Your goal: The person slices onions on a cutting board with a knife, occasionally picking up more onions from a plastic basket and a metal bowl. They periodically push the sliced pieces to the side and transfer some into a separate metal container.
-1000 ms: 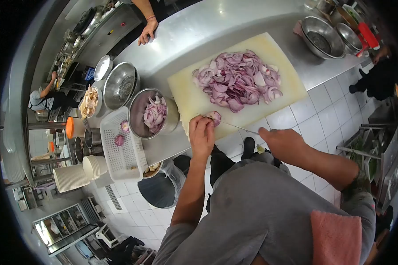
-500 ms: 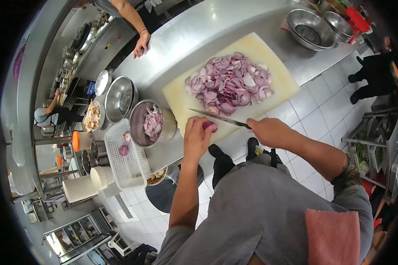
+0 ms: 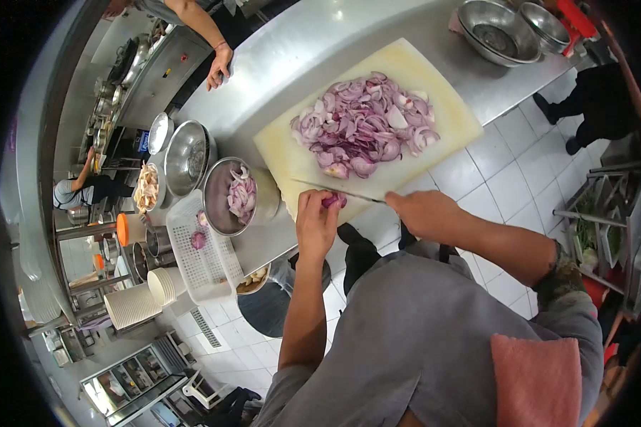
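My left hand (image 3: 316, 223) holds a small purple onion piece (image 3: 334, 201) near the lower edge of the pale yellow cutting board (image 3: 285, 156). In my right hand (image 3: 424, 215) is the handle of a knife (image 3: 342, 191), whose long blade points left and lies beside the onion piece, seen nearly edge-on. Beyond the blade, a large heap of sliced purple onion (image 3: 367, 124) covers the middle of the board. Left of the board stands a deep metal pot (image 3: 221, 196) with more onion slices (image 3: 241, 197) inside.
A white perforated basket (image 3: 205, 249) with onions (image 3: 199, 240) sits at the left, near metal bowls (image 3: 185, 158). More metal bowls (image 3: 493, 32) stand at the upper right. A co-worker's hand (image 3: 220, 65) rests on the far table edge. Another person (image 3: 598, 99) is at the right.
The view has shifted slightly. The knife blade has turned more edge-on beside the onion piece, which remains in my left hand. The person at the right has changed posture.
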Action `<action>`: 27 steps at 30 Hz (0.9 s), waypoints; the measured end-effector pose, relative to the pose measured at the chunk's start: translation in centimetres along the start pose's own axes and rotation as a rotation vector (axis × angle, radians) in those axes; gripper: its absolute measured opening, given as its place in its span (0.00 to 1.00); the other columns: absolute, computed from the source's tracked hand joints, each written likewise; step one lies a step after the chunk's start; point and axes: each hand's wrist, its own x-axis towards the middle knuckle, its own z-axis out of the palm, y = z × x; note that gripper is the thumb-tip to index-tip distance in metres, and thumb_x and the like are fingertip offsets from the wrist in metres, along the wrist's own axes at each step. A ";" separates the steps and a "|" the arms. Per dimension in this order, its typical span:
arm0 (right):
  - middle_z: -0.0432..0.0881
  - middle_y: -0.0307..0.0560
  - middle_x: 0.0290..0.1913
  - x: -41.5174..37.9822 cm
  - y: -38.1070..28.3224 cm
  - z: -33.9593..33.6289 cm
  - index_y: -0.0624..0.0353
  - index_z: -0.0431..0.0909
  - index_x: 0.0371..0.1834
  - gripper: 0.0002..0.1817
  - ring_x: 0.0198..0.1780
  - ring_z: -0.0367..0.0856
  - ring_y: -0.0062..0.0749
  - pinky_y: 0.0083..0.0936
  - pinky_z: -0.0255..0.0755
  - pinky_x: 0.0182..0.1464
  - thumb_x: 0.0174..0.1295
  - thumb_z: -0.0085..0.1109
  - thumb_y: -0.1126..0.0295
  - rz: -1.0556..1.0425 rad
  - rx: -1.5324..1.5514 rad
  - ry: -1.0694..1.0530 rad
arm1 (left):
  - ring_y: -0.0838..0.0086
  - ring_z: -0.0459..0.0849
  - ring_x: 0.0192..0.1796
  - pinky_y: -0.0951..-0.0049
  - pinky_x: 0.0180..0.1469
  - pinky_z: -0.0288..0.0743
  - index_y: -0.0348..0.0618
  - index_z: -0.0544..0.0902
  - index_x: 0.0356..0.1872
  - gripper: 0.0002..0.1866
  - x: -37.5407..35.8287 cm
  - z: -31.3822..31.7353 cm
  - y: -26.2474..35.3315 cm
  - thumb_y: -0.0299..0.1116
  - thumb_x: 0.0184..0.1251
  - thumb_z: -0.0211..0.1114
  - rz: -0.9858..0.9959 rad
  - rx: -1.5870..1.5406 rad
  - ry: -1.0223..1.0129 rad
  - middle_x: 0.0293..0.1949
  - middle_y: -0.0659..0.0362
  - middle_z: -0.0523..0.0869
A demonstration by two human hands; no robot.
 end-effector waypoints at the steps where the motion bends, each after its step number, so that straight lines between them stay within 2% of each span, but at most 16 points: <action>1: 0.87 0.59 0.37 -0.3 -0.2 -0.8 0.62 0.71 0.57 0.15 0.41 0.89 0.59 0.51 0.81 0.42 0.68 0.51 0.75 0.015 -0.022 -0.023 | 0.58 0.86 0.45 0.62 0.47 0.82 0.37 0.84 0.49 0.10 0.0 0.1 -0.1 0.27 0.70 0.72 -0.012 -0.007 0.013 0.48 0.50 0.83; 4: 0.87 0.59 0.37 -0.6 0.0 -0.3 0.62 0.71 0.59 0.16 0.41 0.89 0.59 0.52 0.81 0.42 0.68 0.50 0.75 0.061 -0.040 -0.101 | 0.58 0.86 0.46 0.63 0.47 0.82 0.37 0.84 0.48 0.10 -0.1 0.0 0.3 0.27 0.70 0.72 -0.027 0.011 0.014 0.49 0.50 0.83; 7: 0.87 0.59 0.36 1.5 0.9 1.6 0.63 0.71 0.61 0.18 0.38 0.89 0.59 0.52 0.81 0.40 0.68 0.51 0.75 -0.099 0.001 0.107 | 0.57 0.86 0.46 0.63 0.47 0.82 0.37 0.84 0.49 0.09 0.0 0.1 0.1 0.27 0.71 0.71 -0.010 -0.009 0.023 0.48 0.49 0.83; 10: 0.87 0.60 0.36 0.8 -0.3 -1.7 0.63 0.71 0.62 0.19 0.39 0.89 0.58 0.51 0.81 0.41 0.68 0.51 0.75 0.035 -0.026 -0.063 | 0.56 0.86 0.47 0.62 0.48 0.82 0.37 0.85 0.49 0.09 -0.2 -0.2 -0.1 0.26 0.72 0.70 -0.026 -0.051 0.017 0.48 0.49 0.83; 13: 0.87 0.60 0.36 -0.5 -0.7 -1.5 0.64 0.71 0.62 0.19 0.40 0.89 0.57 0.51 0.82 0.42 0.69 0.50 0.75 0.063 -0.065 -0.129 | 0.55 0.86 0.47 0.62 0.48 0.82 0.37 0.84 0.50 0.09 -0.1 -0.1 -0.1 0.25 0.72 0.69 0.016 -0.028 0.035 0.48 0.48 0.83; 16: 0.87 0.60 0.36 1.3 0.4 0.7 0.64 0.71 0.63 0.19 0.42 0.89 0.57 0.50 0.82 0.43 0.69 0.49 0.75 0.030 0.000 -0.053 | 0.54 0.86 0.46 0.62 0.48 0.82 0.36 0.84 0.49 0.08 -0.1 0.3 -0.7 0.25 0.72 0.69 -0.003 -0.003 0.027 0.48 0.48 0.83; 21: 0.87 0.59 0.36 0.5 -0.8 -1.5 0.63 0.71 0.62 0.17 0.42 0.89 0.57 0.50 0.82 0.43 0.70 0.49 0.75 0.046 -0.027 -0.072 | 0.55 0.85 0.45 0.62 0.48 0.82 0.36 0.84 0.48 0.08 0.4 0.0 0.1 0.24 0.72 0.70 -0.027 -0.009 0.042 0.47 0.49 0.82; 24: 0.88 0.59 0.37 0.7 0.2 1.3 0.62 0.71 0.61 0.17 0.43 0.89 0.58 0.52 0.81 0.43 0.71 0.49 0.75 0.033 0.018 -0.022 | 0.55 0.85 0.45 0.62 0.47 0.82 0.36 0.84 0.48 0.08 -0.1 0.0 0.0 0.24 0.72 0.69 -0.022 -0.012 0.045 0.47 0.49 0.82; 27: 0.88 0.60 0.38 2.3 0.6 0.3 0.62 0.70 0.61 0.17 0.42 0.89 0.58 0.52 0.81 0.42 0.70 0.49 0.75 0.020 -0.007 -0.029 | 0.55 0.85 0.45 0.62 0.47 0.82 0.35 0.84 0.47 0.07 0.4 0.4 -0.1 0.24 0.72 0.69 0.017 -0.048 0.093 0.46 0.49 0.83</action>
